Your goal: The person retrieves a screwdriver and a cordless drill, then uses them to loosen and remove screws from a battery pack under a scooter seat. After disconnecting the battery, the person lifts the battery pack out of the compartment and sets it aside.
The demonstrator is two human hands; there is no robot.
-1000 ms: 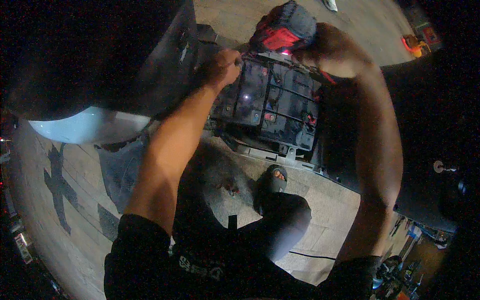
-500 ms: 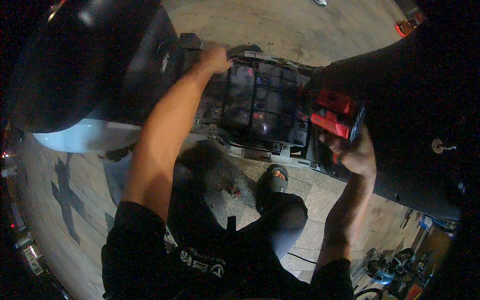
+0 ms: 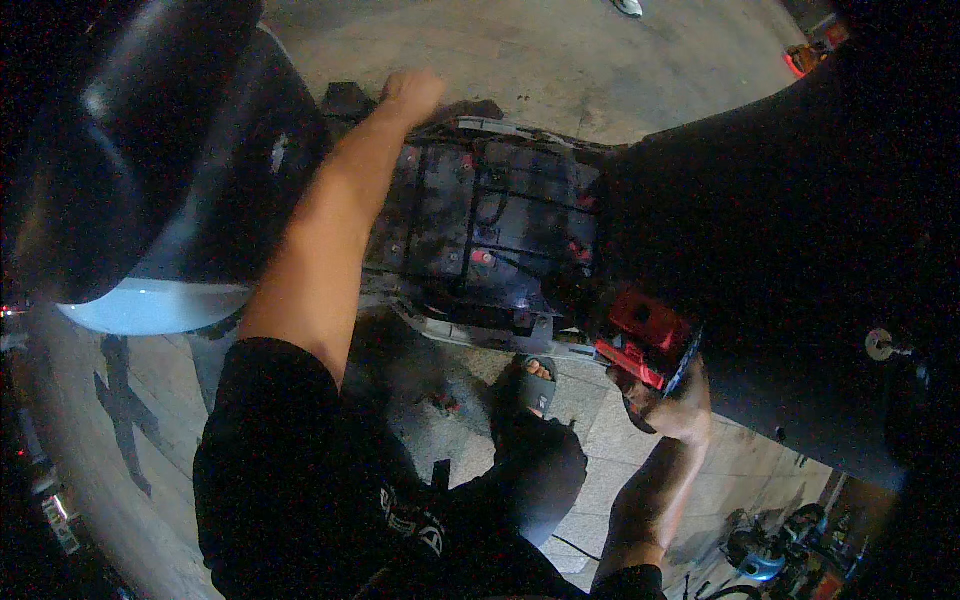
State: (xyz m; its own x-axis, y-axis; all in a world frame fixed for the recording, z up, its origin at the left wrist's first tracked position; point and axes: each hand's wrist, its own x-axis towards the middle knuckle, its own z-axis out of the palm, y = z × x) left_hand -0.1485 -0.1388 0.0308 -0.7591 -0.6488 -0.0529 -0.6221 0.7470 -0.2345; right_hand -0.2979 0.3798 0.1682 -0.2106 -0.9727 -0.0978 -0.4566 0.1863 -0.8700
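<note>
My left hand (image 3: 410,98) is curled at the far edge of the scooter's opened footboard, above a battery compartment (image 3: 525,215) with black battery blocks, wires and small red terminals; what its fingers hold is hidden by blur. My right hand (image 3: 675,405) grips a red-and-black cordless power tool (image 3: 645,330) low at the compartment's right corner, near the pale metal frame rail (image 3: 450,330). The tool's working end is too dark to make out.
The black seat body (image 3: 160,150) with a pale blue panel (image 3: 150,305) fills the left. A dark front panel with a key (image 3: 880,345) is on the right. My sandalled foot (image 3: 538,390) is below. Tools (image 3: 770,550) lie lower right; someone's shoe (image 3: 628,7) shows at the top.
My right hand has brought the power tool from over the compartment's far edge down to its near right corner. My left hand has moved a little up and left.
</note>
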